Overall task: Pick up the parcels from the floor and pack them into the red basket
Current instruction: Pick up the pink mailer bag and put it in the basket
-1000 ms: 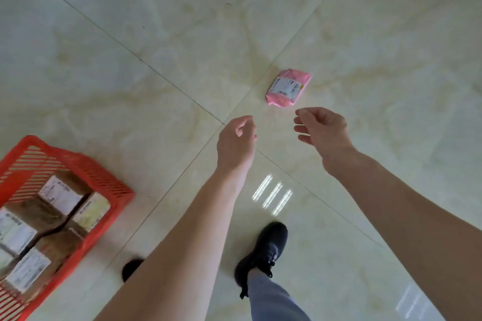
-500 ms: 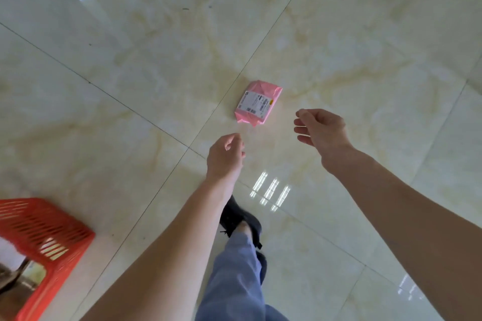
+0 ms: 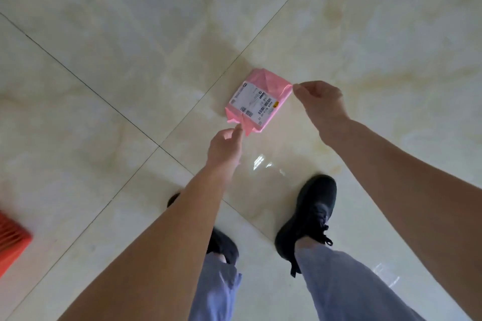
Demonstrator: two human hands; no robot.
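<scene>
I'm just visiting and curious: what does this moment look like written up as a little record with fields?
parcel: pink parcel with a white label, lying on the tiled floor
left hand: left hand, fingertip at the parcel's near corner
right hand: right hand, fingers pinched at the parcel's right corner
lifted: cannot tell
basket: red basket, only a corner shows at the left edge
feet: black shoes, planted just behind the parcel

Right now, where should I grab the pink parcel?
Take the pink parcel by its two opposite corners, one hand each side. It lies flat on the floor, so its thin folded ends are probably easiest to pinch; left hand and right hand sit there.
</scene>
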